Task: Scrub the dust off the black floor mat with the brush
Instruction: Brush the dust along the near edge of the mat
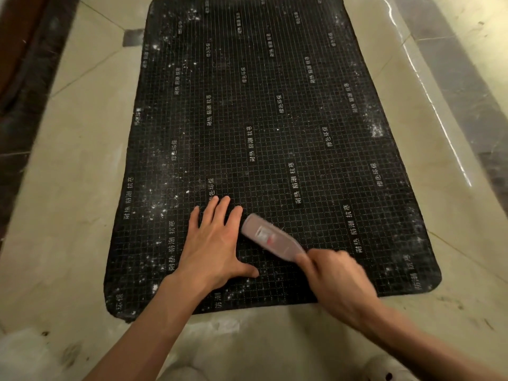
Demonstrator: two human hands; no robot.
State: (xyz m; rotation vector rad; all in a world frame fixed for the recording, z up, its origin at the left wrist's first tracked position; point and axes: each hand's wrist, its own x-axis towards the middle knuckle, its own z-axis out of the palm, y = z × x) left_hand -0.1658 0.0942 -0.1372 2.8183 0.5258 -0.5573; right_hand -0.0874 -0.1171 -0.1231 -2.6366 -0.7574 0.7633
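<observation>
**Thin mat pinned flat, brush worked from the handle end**

Lying flat on the tiled floor (68, 188): a black floor mat (275, 111) printed with a fine white grid and rows of white characters. Judged thin, limp and light, so likely to creep or ruck under a hard stroke unless held down. White dust (154, 204) scattered thickest along the left side, at the far left corner and in a patch near the right edge; centre looks cleaner.

Left hand (211, 243) spread flat on the near part of the mat, fingers straight and splayed, palm pressing down, gripping nothing. Right hand (335, 276) curled round the handle end of the brush (270, 237), grip clamped on it, slightly blurred. Brush back pale, translucent plastic with a small label, head pointing away and left, just beside the left hand's index finger; bristles hidden underneath, apparently on the mat.

Brush judged light and rigid, smooth plastic perhaps slippery, so best held well up the handle. Mat best steadied with a flat palm close to the stroke, not pinched at an edge. Clear plastic sheet (428, 86) along the right.
</observation>
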